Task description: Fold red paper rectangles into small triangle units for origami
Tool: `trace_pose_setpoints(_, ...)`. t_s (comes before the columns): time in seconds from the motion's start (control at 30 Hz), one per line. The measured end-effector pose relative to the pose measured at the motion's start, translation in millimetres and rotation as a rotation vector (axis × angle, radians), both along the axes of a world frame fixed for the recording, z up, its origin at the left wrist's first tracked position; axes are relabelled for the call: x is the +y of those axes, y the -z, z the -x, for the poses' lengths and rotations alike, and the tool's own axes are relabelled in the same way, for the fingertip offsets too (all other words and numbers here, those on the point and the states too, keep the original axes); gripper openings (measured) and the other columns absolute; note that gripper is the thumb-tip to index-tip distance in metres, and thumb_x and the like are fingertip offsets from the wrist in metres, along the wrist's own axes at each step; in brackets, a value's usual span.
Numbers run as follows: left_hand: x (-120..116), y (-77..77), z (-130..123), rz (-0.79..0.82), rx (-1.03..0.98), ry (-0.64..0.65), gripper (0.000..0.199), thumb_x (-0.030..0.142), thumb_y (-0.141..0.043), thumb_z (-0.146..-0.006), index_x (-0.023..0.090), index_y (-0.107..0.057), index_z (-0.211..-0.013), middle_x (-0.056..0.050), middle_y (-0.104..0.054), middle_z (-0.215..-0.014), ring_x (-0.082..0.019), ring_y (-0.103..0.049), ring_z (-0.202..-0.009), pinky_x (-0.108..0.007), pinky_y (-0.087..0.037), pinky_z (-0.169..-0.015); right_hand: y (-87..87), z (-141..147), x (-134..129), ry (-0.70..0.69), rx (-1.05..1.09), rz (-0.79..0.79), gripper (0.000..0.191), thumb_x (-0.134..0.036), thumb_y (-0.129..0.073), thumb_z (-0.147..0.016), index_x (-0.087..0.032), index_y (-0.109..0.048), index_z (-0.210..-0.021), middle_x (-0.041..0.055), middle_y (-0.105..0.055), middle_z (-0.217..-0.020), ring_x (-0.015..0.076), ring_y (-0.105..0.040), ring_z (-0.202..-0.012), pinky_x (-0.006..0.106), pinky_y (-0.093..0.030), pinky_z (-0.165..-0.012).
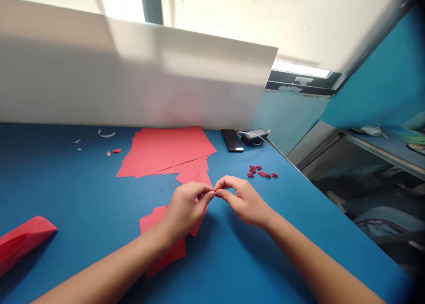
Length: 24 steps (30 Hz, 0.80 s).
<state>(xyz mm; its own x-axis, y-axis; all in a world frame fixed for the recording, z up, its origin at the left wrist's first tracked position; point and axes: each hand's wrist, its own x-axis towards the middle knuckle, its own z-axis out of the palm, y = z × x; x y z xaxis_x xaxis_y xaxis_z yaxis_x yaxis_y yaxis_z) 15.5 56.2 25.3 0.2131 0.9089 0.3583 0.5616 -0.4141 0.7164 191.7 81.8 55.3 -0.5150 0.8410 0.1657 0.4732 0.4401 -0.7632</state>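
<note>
My left hand (191, 202) and my right hand (244, 198) meet above the blue table, fingertips pinched together. Between them is a small folded piece of red paper (215, 191), mostly hidden by the fingers. Cut red paper pieces (166, 251) lie beneath my left hand and forearm. Just beyond my hands, smaller red sheets (194, 166) stick out from under a fanned stack of large red paper sheets (169, 147). To the right of my right hand sits a cluster of several small folded red paper triangles (261, 173).
A black phone (232, 140) and a dark device with a white cable (255, 136) lie at the back right. White scraps (106, 134) and red scraps (117, 151) are at the back left. A folded red paper form (26, 242) rests at left. A white board (133, 82) stands behind.
</note>
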Motion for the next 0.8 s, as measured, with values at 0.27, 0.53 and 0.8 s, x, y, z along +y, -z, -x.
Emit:
trace_pose_setpoints(0.27, 10, -0.3, 10, 0.109, -0.121, 0.052, 0.020, 0.028, -0.056, -0.086, 0.016, -0.065, -0.073, -0.001, -0.064, -0.069, -0.012, -0.053, -0.064, -0.021, -0.037, -0.057, 33.0, 16, -2, 0.094, 0.095, -0.104, 0.011, -0.016, -0.048, -0.090, -0.018, -0.056, -0.084, 0.0028, -0.060, -0.083, 0.0167, -0.054, -0.077, 0.029, -0.041, -0.073)
trace_pose_setpoints(0.53, 15, 6.5, 11, 0.224, -0.227, 0.043, 0.021, 0.033, -0.056, -0.087, 0.016, -0.068, -0.083, -0.003, -0.067, -0.075, -0.014, -0.054, -0.065, -0.023, -0.041, -0.059, 47.6, 19, -6, 0.173, 0.344, 0.058, 0.017, -0.030, -0.052, -0.090, -0.018, -0.058, -0.080, -0.0004, -0.057, -0.071, 0.0132, -0.051, -0.065, 0.025, -0.041, -0.062)
trace_pose_setpoints(0.8, 19, 8.7, 11, 0.168, -0.243, 0.072, 0.020, 0.031, -0.058, -0.085, 0.016, -0.069, -0.078, -0.003, -0.065, -0.072, -0.013, -0.054, -0.066, -0.022, -0.040, -0.060, 48.5, 17, -7, 0.180, 0.337, 0.040, 0.014, -0.030, -0.060, -0.086, -0.017, -0.065, -0.085, 0.0009, -0.064, -0.074, 0.0135, -0.055, -0.067, 0.024, -0.043, -0.063)
